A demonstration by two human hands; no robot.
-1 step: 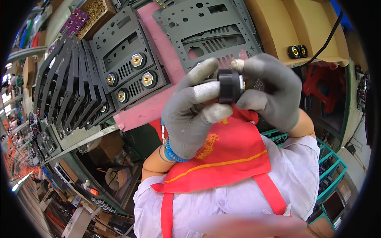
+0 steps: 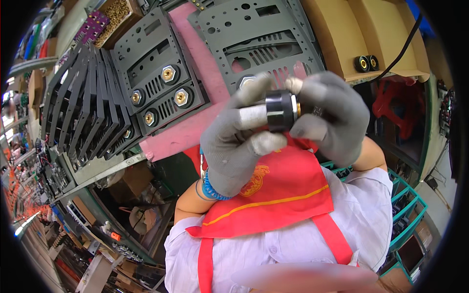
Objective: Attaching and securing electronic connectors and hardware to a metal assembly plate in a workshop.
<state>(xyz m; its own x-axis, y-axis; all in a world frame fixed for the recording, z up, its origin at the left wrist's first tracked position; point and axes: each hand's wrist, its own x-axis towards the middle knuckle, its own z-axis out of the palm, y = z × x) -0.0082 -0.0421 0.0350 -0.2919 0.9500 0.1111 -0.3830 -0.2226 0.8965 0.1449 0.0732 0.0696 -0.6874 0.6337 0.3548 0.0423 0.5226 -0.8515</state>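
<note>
My left hand (image 2: 244, 132), in a grey glove with whitish fingertips, grips a black round connector (image 2: 279, 111) between thumb and fingers. A pale ring and a brass piece show at the connector's right end. My right hand (image 2: 334, 117), gloved alike, is curled at that end, thumb and fingers bent around it. Something dark lies between the right fingers, too shadowed to make out. Behind my hands stands a grey metal panel (image 2: 264, 27) with slots and round holes. To its left, another grey panel (image 2: 141, 49) carries several brass-centred connectors with hex nuts (image 2: 168, 74).
A row of upright grey panels (image 2: 85, 105) leans at the left. Pink padding (image 2: 188, 119) covers the bench. An open cardboard box (image 2: 339, 29) at right holds two black connectors (image 2: 362, 64). Small brass parts (image 2: 116, 17) fill a tray at top left. Teal crates (image 2: 408, 195) stand low right.
The connector has turned slightly, showing more of its pale ring and brass end. Both hands have shifted a little, and a hex nut on the panel behind now shows above my left fingers.
</note>
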